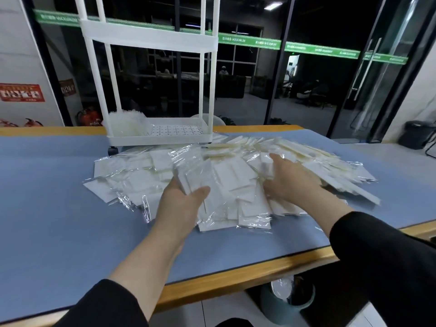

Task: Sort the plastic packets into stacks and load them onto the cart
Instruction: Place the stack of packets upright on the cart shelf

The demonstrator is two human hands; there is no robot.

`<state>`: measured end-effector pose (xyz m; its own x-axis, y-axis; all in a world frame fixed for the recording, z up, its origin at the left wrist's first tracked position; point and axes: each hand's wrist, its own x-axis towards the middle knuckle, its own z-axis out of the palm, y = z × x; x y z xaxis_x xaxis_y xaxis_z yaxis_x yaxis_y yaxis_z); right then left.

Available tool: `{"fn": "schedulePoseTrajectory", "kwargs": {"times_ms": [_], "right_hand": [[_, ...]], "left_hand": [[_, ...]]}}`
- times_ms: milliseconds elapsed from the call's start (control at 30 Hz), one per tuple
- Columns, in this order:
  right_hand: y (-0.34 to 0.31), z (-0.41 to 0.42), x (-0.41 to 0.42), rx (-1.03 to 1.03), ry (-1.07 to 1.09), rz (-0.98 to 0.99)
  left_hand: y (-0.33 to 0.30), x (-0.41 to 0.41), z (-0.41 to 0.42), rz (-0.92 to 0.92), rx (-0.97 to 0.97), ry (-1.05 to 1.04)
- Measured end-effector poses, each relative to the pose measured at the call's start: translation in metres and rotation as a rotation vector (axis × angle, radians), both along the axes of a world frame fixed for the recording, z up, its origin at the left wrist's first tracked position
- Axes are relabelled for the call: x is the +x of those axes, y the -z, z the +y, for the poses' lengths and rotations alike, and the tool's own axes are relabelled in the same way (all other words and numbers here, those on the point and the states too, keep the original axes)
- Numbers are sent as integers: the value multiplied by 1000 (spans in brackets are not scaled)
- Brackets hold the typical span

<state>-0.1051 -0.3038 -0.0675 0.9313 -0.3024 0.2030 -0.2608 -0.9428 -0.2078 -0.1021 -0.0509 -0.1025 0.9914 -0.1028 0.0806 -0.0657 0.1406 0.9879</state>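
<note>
We record a large loose pile of clear plastic packets (236, 180) with white contents spread over the blue table mat (59, 208), just in front of a white tiered cart (151, 135) that stands on the far part of the mat. The left hand (181, 201) is palm-up at the near left side of the pile and holds a small stack of packets (195, 175): its thumb (201, 191) lies across the stack's near face, and the other fingers are hidden beneath it. The right hand (287, 178) lies palm-down on the right half of the pile, fingers bent over a white packet (265, 161); we cannot tell whether it grips that packet or only presses on it, since the fingertips are blurred. On the cart's lowest shelf, at its left end, sits a batch of packets (127, 125) already loaded; the right part of that perforated shelf shows bare. Longer, yellowish packets (306, 154) make up the far right of the pile. Both forearms wear black sleeves (377, 256). The table has a wooden edge (236, 279), and a round bin (287, 300) is visible beneath it. Dark glass walls with a green band (247, 41) run behind the cart.
</note>
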Motion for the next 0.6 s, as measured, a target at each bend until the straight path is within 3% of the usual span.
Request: {"fn": "schedulePoseTrajectory", "kwargs": {"times_ms": [100,267,600], "right_hand": [[9,-1,1,-79,3,-115],[2,-7,-6,-33,-32,-359],[-30,22,-30,284,-118,-635]], "left_hand": [[0,1,0,-14,-35,-13],[0,2,2,-35,-112,-33],[-8,1,5,77,-295,-53]]}}
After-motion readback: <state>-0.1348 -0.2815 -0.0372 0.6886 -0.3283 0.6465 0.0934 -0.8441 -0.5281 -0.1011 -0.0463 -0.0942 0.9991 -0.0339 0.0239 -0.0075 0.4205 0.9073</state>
